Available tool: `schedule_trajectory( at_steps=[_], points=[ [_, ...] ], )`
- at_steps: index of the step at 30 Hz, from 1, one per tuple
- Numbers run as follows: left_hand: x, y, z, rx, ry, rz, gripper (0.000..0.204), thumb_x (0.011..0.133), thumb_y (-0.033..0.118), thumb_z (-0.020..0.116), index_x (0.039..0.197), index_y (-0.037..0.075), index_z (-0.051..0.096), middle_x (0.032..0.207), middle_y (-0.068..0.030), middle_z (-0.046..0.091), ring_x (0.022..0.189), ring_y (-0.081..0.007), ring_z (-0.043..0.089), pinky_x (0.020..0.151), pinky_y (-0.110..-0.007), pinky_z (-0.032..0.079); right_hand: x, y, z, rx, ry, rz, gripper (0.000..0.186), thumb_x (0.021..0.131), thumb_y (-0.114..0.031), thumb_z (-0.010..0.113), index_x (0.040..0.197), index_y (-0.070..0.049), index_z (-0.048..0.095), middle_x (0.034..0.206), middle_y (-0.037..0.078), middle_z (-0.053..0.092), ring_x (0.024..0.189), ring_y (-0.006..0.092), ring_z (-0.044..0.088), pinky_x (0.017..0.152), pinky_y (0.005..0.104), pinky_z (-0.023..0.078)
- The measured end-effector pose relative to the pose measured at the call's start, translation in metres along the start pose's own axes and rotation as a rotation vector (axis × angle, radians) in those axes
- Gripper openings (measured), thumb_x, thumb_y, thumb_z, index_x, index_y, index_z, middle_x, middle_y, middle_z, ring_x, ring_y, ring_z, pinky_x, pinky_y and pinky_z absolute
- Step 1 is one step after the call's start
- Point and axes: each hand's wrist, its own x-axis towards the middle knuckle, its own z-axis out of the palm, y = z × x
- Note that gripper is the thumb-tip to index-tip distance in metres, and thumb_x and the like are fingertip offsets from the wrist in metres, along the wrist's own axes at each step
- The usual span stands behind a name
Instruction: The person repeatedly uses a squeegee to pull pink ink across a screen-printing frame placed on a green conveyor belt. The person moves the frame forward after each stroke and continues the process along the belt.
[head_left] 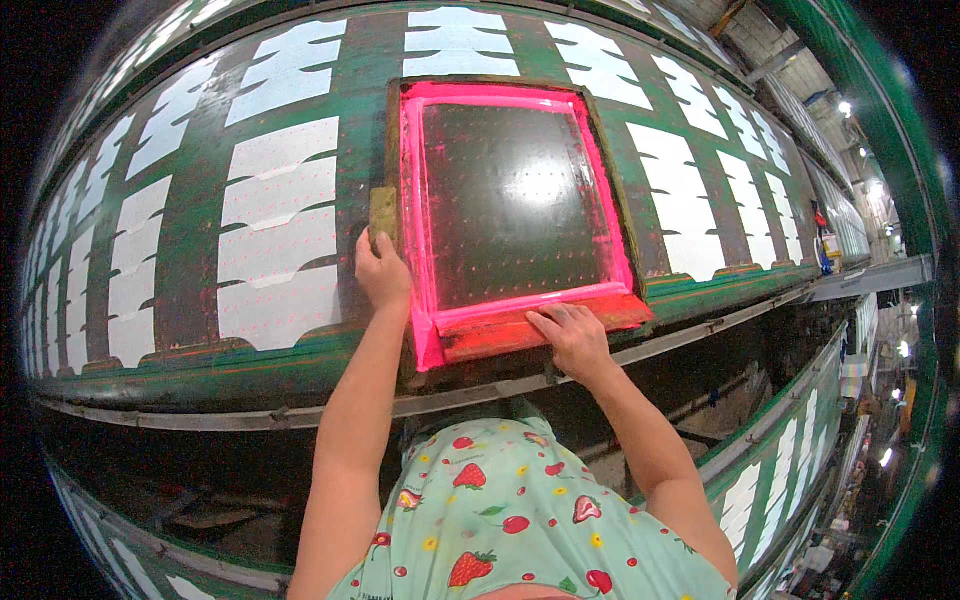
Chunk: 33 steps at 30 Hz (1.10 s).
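A screen-printing frame (612, 180) with a dark mesh and bright pink ink round its borders lies flat on the long green table. On its left side, my left hand (382, 270) is closed round the small wooden handle (383, 212). My right hand (575, 335) is closed on the squeegee (480, 338), a long red ink-stained bar lying along the frame's near end. Its fingers curl over the bar's top edge, and the blade underneath is hidden. Pink ink gathers in the frame's near left corner.
White cut fabric pieces (280, 235) lie in rows on the green table (190, 250), those left of the frame bearing small pink dots. More white pieces (675, 200) lie to the right. A metal rail (250, 420) runs along the near edge. Another table (770, 480) stands at lower right.
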Motion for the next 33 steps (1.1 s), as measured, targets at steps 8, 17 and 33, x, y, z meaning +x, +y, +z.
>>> schedule_trajectory(
  at_steps=[8, 17, 33],
  points=[
    [-0.005, 0.009, -0.002, 0.020, -0.001, -0.060, 0.043, 0.114, 0.023, 0.057, 0.146, -0.005, 0.065, 0.138, -0.0242, 0.073, 0.127, -0.0377, 0.070, 0.111, -0.046, 0.052, 0.103, 0.075, 0.032, -0.036, 0.115, -0.078, 0.046, 0.084, -0.002, 0.071, 0.129, -0.012, 0.077, 0.120, 0.013, 0.077, 0.108, 0.0349, 0.075, 0.094, 0.0484, 0.059],
    [-0.004, 0.011, -0.001, 0.069, 0.001, -0.129, 0.043, 0.116, 0.024, 0.055, 0.146, -0.006, 0.065, 0.138, -0.0224, 0.073, 0.128, -0.0336, 0.069, 0.112, -0.043, 0.051, 0.274, 0.185, 0.075, -0.080, 0.152, -0.082, 0.040, 0.087, -0.003, 0.067, 0.124, -0.012, 0.077, 0.111, 0.015, 0.077, 0.105, 0.0363, 0.075, 0.090, 0.0497, 0.060],
    [-0.005, 0.022, 0.004, 0.201, 0.068, -0.170, 0.037, 0.117, 0.021, 0.054, 0.139, -0.005, 0.069, 0.127, -0.0180, 0.075, 0.117, -0.0291, 0.071, 0.104, -0.041, 0.054, 0.444, 0.282, 0.074, -0.113, -0.090, -0.028, 0.044, 0.089, -0.005, 0.066, 0.129, -0.017, 0.079, 0.106, 0.018, 0.080, 0.105, 0.0389, 0.078, 0.092, 0.0535, 0.063]
  ],
)
